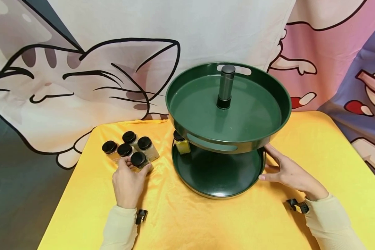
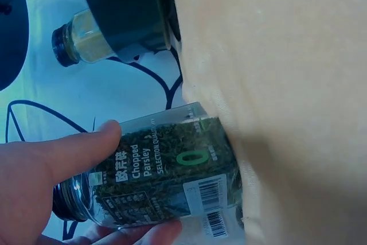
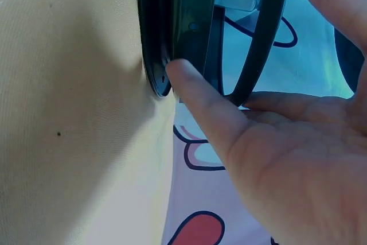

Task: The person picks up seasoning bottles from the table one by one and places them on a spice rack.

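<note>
My left hand (image 1: 128,185) pinches a square clear jar (image 1: 139,159) with a black lid, at the front of a group of similar jars. In the left wrist view its label on the parsley jar (image 2: 166,170) reads Chopped Parsley, with green flakes inside. A green two-tier round tray stands right of the jars, with an upper tier (image 1: 193,107) and a lower tier (image 1: 218,178). My right hand (image 1: 287,173) is at its right side, fingers spread. Its thumb (image 3: 189,78) touches the lower rim; other fingers reach behind a curved support (image 3: 261,44).
A jar with yellow contents (image 1: 183,147) stands at the lower tier's left edge. Several black-lidded jars (image 1: 148,148) cluster beyond my left hand. A grey post (image 1: 226,85) rises from the upper tier. Yellow cloth (image 1: 181,222) covers the table; a printed curtain (image 1: 222,31) hangs behind.
</note>
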`<state>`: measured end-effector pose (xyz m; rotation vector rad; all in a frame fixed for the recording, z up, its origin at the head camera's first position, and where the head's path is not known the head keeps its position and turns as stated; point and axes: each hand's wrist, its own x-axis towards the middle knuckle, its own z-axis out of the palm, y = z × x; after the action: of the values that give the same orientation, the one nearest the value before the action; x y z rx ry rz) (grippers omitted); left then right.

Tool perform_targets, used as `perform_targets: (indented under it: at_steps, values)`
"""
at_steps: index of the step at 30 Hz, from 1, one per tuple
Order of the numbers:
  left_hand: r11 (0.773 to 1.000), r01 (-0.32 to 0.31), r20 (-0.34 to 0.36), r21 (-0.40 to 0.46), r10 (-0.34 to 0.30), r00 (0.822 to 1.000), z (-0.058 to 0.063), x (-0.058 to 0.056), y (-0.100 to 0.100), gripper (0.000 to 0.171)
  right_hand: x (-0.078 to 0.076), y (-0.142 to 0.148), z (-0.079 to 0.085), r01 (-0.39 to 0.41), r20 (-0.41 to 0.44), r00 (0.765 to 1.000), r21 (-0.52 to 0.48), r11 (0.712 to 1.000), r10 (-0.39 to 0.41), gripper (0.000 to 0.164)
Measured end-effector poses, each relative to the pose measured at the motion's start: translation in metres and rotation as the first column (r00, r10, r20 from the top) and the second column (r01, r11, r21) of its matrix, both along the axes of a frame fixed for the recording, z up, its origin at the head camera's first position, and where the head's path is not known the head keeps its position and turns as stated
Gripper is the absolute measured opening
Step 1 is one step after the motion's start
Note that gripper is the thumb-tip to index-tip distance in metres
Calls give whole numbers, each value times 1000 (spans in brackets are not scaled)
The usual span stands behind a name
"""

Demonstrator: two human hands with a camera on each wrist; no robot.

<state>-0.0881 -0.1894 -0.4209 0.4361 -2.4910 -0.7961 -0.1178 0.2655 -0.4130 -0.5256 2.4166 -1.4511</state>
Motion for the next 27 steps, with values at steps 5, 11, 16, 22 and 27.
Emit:
perform_targets:
  at_steps: [5, 11, 16, 22, 27]
  values:
    - [1000, 7, -6, -10, -7, 1000, 5, 1, -1, 67, 1, -1, 0, 9, -5, 1000, 9, 1000, -9, 106]
    - [1000, 6, -7, -7, -6, 1000, 13, 3, 2, 68, 1, 0, 0, 28, -13, 1000, 22, 999, -28, 106]
    - [1000, 2, 3, 12, -2, 1000, 20, 5, 4, 69, 1, 0, 0, 28, -6, 1000, 12, 1000, -28, 105]
    - [1000, 7, 4, 28, -7, 1000, 28, 8, 6, 72, 1, -1, -1, 13, -6, 1000, -13, 1000, -13, 104]
    - [999, 19, -20, 35, -18, 1000, 33, 9, 8, 72, 2, -1, 0, 2, 11, 1000, -36, 999, -1, 102]
